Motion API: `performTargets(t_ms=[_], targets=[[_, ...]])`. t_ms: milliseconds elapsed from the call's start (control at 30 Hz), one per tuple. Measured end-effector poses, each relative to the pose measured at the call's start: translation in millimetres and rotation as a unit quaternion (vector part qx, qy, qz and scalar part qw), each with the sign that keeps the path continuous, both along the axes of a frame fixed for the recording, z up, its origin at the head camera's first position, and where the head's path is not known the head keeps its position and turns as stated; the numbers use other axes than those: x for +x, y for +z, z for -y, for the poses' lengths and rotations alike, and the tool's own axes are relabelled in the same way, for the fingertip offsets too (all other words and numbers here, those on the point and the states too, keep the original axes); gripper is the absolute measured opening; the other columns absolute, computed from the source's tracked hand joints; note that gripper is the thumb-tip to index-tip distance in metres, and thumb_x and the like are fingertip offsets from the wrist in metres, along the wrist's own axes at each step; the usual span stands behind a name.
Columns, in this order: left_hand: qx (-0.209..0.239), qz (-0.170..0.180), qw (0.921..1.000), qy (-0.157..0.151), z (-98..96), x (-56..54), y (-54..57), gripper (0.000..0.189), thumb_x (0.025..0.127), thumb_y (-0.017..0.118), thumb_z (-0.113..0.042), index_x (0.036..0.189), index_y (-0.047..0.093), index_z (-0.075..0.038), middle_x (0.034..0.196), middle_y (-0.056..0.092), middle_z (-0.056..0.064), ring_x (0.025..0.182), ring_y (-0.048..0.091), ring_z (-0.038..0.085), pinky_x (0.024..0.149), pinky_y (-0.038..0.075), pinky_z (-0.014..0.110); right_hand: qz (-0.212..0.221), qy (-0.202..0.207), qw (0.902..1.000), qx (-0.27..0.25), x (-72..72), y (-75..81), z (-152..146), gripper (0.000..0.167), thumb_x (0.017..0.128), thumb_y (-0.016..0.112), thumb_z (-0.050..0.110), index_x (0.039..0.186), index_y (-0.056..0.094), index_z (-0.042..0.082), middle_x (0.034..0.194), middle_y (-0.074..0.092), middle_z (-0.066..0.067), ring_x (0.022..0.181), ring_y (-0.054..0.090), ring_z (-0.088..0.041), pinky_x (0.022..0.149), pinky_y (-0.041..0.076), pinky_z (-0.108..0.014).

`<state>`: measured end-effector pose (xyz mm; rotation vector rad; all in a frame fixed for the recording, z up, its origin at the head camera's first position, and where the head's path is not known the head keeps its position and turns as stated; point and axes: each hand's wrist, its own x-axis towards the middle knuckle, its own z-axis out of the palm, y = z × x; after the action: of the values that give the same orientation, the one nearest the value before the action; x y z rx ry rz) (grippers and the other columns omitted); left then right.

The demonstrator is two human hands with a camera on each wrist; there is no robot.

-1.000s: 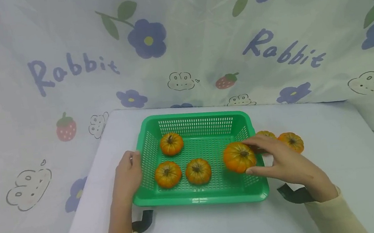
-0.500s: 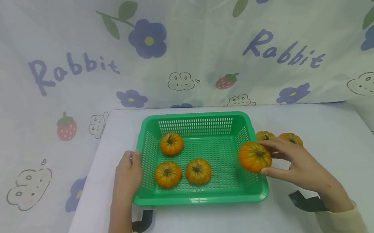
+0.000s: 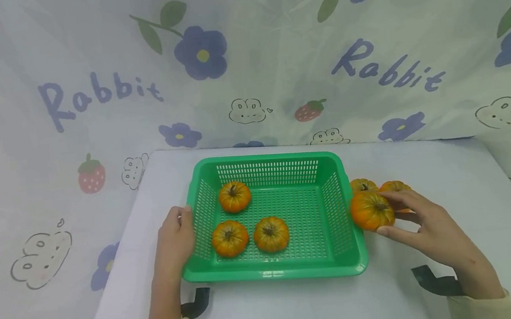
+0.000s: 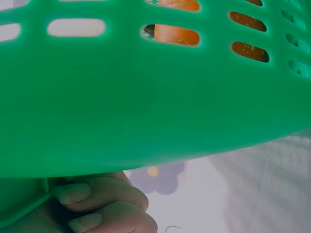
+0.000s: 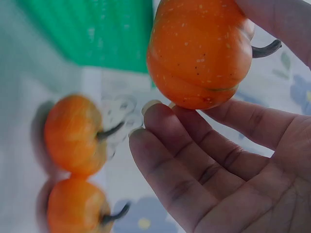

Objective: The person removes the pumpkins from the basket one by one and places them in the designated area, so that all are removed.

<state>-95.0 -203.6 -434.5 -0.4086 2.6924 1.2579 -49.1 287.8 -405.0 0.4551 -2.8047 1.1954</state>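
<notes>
My right hand (image 3: 431,228) pinches a small orange pumpkin (image 3: 371,211) between thumb and fingers, just outside the right rim of a green plastic basket (image 3: 275,273). In the right wrist view this pumpkin (image 5: 199,53) hangs off the table, its dark stem pointing toward the thumb side. My left hand (image 3: 176,240) grips the basket's left rim, with its curled fingertips (image 4: 75,193) showing beneath the rim in the left wrist view. Inside the basket sit three pumpkins: one at the back left (image 3: 234,197), one at the front left (image 3: 230,239) and one nearer the middle (image 3: 271,234).
Two more pumpkins, one close to the basket (image 3: 362,185) and another to its right (image 3: 395,187), sit on the white-covered table (image 3: 463,191), partly hidden behind the held one. A patterned curtain (image 3: 262,61) rises along the table's far edge.
My right hand has carried the pumpkin rightward, from above the basket's interior to outside its right rim. The left hand, the basket and the three pumpkins inside stay put.
</notes>
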Motion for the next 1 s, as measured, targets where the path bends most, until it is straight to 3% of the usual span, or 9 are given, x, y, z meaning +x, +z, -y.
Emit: performTargets(t_ms=[267,400,533,667,1000], targets=[[0.002,0.008,1.0,0.003,-0.6,0.1,1.6,0.061,0.111,0.025,-0.057,0.124,0.053,-0.005,0.089,0.059,0.013,0.072,0.056,0.026,0.062,0.048,0.037,0.026,-0.039,0.9986,0.025,0.9,-15.8,-15,0.066,0.088,0.088,0.021,0.143,0.058,0.004,0.129,0.062,-0.012,0.108,0.052,0.01,0.087,0.044,-0.005],[0.003,0.011,0.9999,0.005,-0.3,0.4,0.9,0.062,0.111,0.025,-0.059,0.126,0.052,-0.005,0.09,0.059,0.013,0.073,0.056,0.026,0.062,0.048,0.037,0.038,-0.04,0.9979,0.033,1.2,-23.1,-18,0.066,0.09,0.087,0.023,0.145,0.056,0.003,0.129,0.062,-0.012,0.112,0.06,-0.009,0.088,0.045,-0.007],[0.003,0.012,0.9999,0.005,-0.4,0.8,1.2,0.063,0.111,0.025,-0.059,0.127,0.052,-0.005,0.091,0.059,0.014,0.074,0.056,0.027,0.062,0.048,0.037,0.066,-0.042,0.9956,0.052,0.7,-28.9,-21,0.068,0.093,0.084,0.027,0.148,0.052,0.002,0.136,0.06,-0.018,0.116,0.063,-0.037,0.092,0.056,-0.029],[0.004,0.01,0.9999,0.006,-0.9,1.2,1.9,0.062,0.111,0.025,-0.059,0.125,0.052,-0.005,0.091,0.059,0.014,0.074,0.056,0.027,0.062,0.048,0.037,0.102,-0.039,0.9921,0.062,0.9,-35.0,-22,0.071,0.095,0.081,0.031,0.149,0.048,0.0,0.14,0.058,-0.025,0.119,0.062,-0.047,0.094,0.054,-0.055],[0.004,0.008,0.9999,0.006,-1.5,1.0,2.8,0.061,0.111,0.025,-0.058,0.124,0.052,-0.005,0.089,0.059,0.014,0.074,0.056,0.027,0.062,0.048,0.037,0.126,-0.023,0.99,0.058,1.2,-44.9,-22,0.071,0.094,0.082,0.029,0.149,0.049,0.0,0.138,0.059,-0.026,0.121,0.061,-0.047,0.095,0.053,-0.057]])
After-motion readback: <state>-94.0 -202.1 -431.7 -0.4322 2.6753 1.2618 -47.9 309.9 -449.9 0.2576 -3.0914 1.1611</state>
